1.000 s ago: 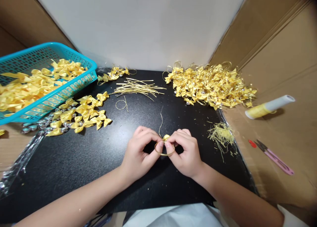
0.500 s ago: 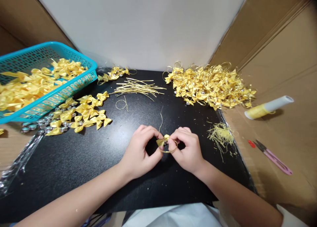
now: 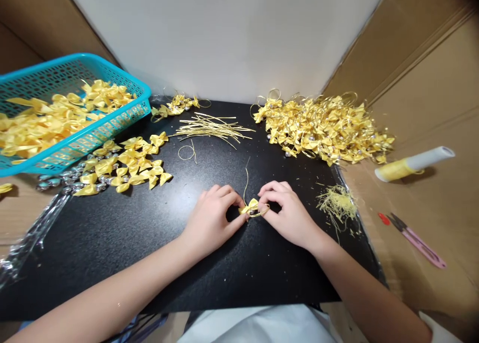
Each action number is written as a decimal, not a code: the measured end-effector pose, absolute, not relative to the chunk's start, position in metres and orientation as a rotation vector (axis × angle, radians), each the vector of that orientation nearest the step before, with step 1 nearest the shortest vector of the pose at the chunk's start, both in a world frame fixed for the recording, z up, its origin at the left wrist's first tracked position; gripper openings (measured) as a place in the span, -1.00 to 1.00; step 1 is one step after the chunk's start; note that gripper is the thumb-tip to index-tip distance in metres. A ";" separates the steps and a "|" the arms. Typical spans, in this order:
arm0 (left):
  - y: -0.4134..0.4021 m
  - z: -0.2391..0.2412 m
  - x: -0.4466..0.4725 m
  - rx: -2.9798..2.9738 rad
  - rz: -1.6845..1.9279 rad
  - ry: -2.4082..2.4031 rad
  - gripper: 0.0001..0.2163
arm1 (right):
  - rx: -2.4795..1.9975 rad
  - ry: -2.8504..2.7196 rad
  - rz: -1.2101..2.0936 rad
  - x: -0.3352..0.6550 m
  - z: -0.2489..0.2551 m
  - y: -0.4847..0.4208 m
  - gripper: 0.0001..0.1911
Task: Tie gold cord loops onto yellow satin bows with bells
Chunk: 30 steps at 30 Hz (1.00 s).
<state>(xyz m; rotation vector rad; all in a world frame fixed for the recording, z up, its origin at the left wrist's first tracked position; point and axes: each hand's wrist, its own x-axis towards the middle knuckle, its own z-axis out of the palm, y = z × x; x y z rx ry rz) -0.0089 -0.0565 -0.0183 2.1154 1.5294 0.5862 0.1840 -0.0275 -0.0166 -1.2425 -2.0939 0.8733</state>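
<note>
Bow [image 3: 250,206] half hidden by fingertips; knot unreadable. Left hand [image 3: 211,218] and right hand [image 3: 290,215], each grip pinched on it, mid tabletop [image 3: 149,233]. Gold loop [image 3: 262,213] smaller than before.

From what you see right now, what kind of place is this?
Likely a small craft workstation: a pile of finished yellow bows, a teal basket of more ribbon, and the left hand and right hand pinching one small bow.

Both hands [image 3: 210,219] [image 3: 291,215] around yellow bow [image 3: 250,206]
</note>
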 end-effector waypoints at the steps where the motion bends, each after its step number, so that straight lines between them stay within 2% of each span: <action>1: -0.057 -0.018 -0.008 2.105 0.588 1.521 -0.94 | -1.243 -2.088 0.856 0.184 -0.015 -0.028 -0.83; 5: -0.058 -0.021 -0.007 2.076 0.607 1.499 -0.93 | -1.207 -2.080 0.779 0.182 -0.011 -0.031 -0.85; 11: -0.059 -0.023 -0.006 1.967 0.669 1.435 -0.93 | -1.215 -2.091 0.830 0.180 -0.013 -0.036 -0.86; 19: -0.061 -0.018 -0.004 1.651 0.845 1.391 -0.88 | -1.212 -2.134 0.811 0.179 -0.013 -0.037 -0.80; 22: -0.060 -0.019 -0.004 1.511 0.830 1.368 -0.80 | -1.194 -2.106 0.795 0.178 -0.014 -0.038 -0.80; 30: -0.059 -0.018 -0.002 1.256 0.713 1.298 -0.77 | -1.173 -2.044 0.777 0.177 -0.014 -0.040 -0.82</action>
